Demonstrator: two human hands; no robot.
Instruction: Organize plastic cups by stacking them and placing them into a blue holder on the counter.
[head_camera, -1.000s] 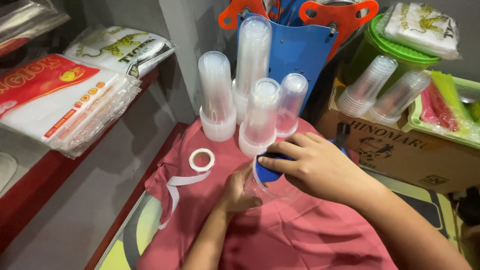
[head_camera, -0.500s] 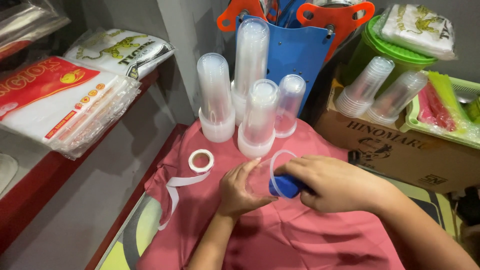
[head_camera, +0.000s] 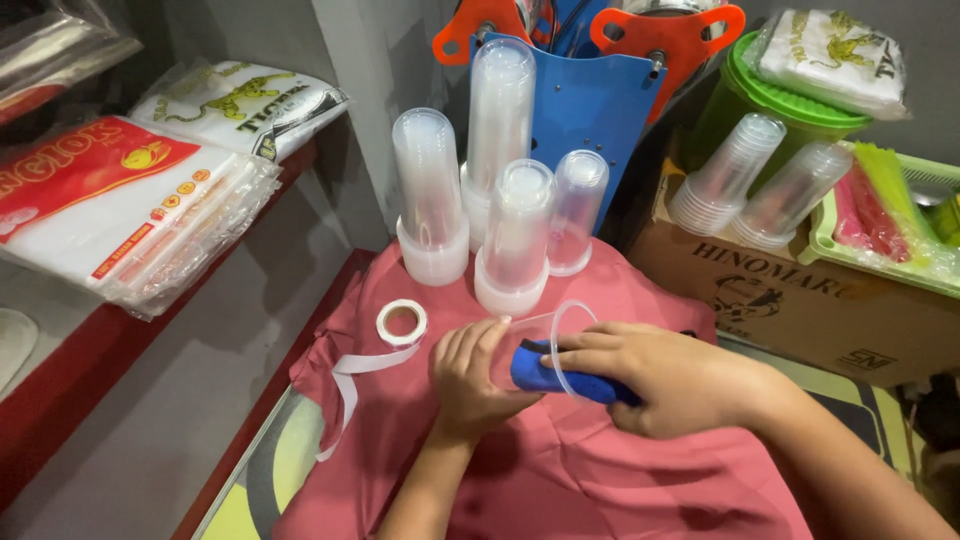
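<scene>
Head view: blue cloth (head_camera: 560, 377) inside clear cup (head_camera: 535, 345)

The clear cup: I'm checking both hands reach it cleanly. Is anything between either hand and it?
Nothing visible. The left hand wraps the clear cup directly, and the right hand pushes a blue cloth into its mouth. The tape roll lies apart, to the left.

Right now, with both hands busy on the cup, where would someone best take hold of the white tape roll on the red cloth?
Probably from above, pinching the ring of the white tape roll across its outer edge or through its open centre. It lies flat on the red cloth, left of the left hand, so its sides are low; its loose tail trails toward the front-left and would drag along.
</scene>
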